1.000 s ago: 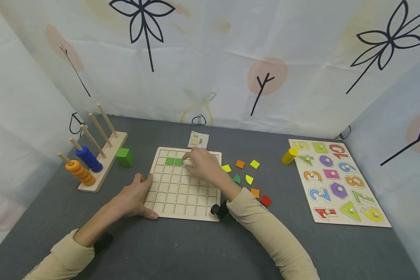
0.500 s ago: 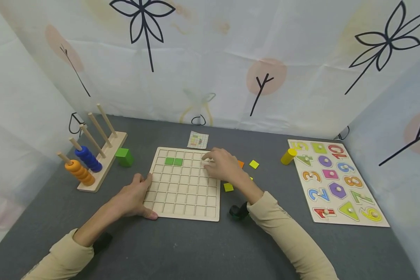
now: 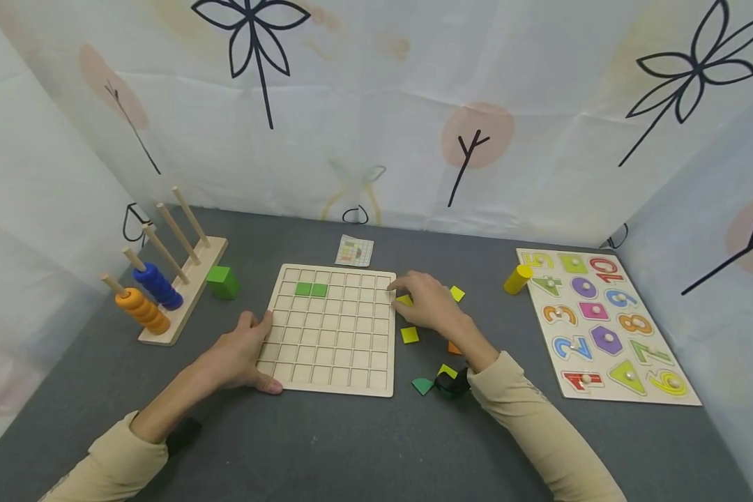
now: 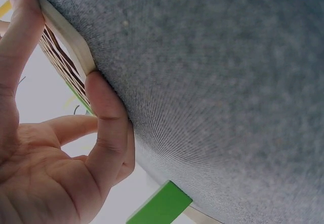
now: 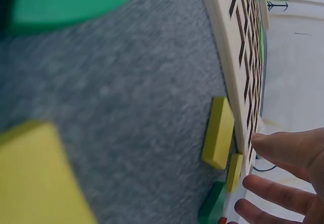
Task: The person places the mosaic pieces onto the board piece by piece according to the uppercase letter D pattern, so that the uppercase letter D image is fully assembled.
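My left hand (image 3: 235, 355) grips the square wooden grid board (image 3: 335, 359) at its lower left, thumb by the near corner and fingertips along the left edge. In the left wrist view, thumb and bent finger press the rim of the board. Side by side in an upper row lie two green square tiles (image 3: 310, 289). Palm down by the board's upper right edge is my right hand (image 3: 429, 301), over loose tiles. Its fingers are apart in the right wrist view, with nothing visible between them. A yellow tile (image 3: 404, 300) shows under the fingers, and another yellow tile (image 3: 410, 335) lies nearer.
Right of the board are a green rounded tile (image 3: 422, 385), an orange tile (image 3: 454, 348) and more pieces partly under my arm. A pattern card (image 3: 354, 251) lies behind the board. A peg stacker (image 3: 185, 289) and green block (image 3: 224, 282) stand left; a yellow cylinder (image 3: 517, 279) and number puzzle (image 3: 602, 328) right.
My right hand has moved right, from beside the green tiles to the board's right edge, uncovering grid squares and some loose tiles near the board. My left hand has stayed put.
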{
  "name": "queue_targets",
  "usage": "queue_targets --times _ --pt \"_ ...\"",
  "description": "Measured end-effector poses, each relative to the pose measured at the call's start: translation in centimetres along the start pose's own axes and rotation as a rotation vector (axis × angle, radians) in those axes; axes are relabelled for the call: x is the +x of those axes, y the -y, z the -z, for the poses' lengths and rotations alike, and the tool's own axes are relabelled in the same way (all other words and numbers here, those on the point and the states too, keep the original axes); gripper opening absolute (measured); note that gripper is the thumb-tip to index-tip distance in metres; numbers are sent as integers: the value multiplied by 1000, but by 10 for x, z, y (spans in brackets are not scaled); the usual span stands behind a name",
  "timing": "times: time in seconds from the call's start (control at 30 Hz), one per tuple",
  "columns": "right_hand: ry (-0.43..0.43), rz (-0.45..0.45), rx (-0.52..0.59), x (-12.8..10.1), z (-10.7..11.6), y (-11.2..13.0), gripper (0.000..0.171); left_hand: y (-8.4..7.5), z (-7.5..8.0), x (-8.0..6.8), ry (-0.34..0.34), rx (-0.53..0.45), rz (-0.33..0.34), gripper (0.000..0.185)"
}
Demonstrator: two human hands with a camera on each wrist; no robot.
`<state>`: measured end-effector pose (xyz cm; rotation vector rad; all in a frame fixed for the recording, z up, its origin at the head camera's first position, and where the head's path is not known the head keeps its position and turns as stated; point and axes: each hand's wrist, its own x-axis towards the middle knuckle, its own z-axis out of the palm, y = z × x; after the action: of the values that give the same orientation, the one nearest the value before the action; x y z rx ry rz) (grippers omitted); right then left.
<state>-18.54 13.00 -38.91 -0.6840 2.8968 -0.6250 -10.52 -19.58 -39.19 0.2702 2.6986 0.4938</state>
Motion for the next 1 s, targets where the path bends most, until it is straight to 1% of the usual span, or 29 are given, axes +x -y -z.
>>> queue_targets --times 0.13,0.27,0.43,0.67,0.8,1.0 --pt "-8 24 12 -3 0 -5 29 0 0 0 1 2 7 138" --pt "0 30 13 -5 -1 -8 29 1 -1 1 2 6 14 138" --pt "16 16 4 -6 -1 -10 32 1 -1 0 0 6 6 139" --pt "25 -1 0 -8 -1 -11 36 2 -1 -2 -12 -21 -31 138" --pt "25 -9 0 -8 -1 -11 38 1 0 -2 -10 -19 -32 138" --pt "15 -13 -17 -9 -2 -10 34 2 0 -2 -12 -12 -34 138"
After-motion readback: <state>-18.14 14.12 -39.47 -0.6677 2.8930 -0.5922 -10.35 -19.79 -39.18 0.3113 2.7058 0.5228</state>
